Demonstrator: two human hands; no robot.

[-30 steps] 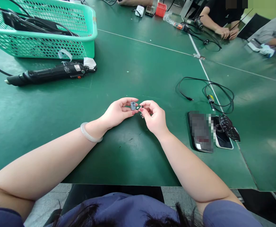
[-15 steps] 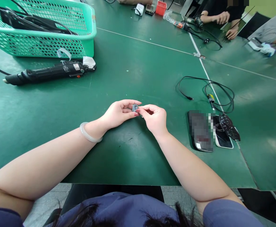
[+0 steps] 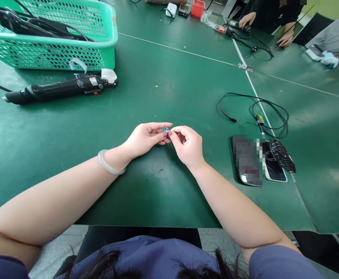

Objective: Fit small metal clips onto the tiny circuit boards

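A small grey-blue part is held above the green table, near the middle of the head view. My left hand grips it between the thumb and fingers, and a pale bangle circles that wrist. From the right, my right hand meets the part's edge with thumb and forefinger pinched together. Whether those fingertips hold anything besides the part's edge is too small to tell. The other fingers of my right hand are curled in.
A green basket with black cables stands at the upper left, a black power tool before it. Right lie a dark phone, a white-edged phone and a looped cable. A person's hands rest at the far right.
The small part has turned in my left fingers and shows a different face. My right hand has shifted slightly up and left. Across the table, the other person's hand has moved left to a dark object.
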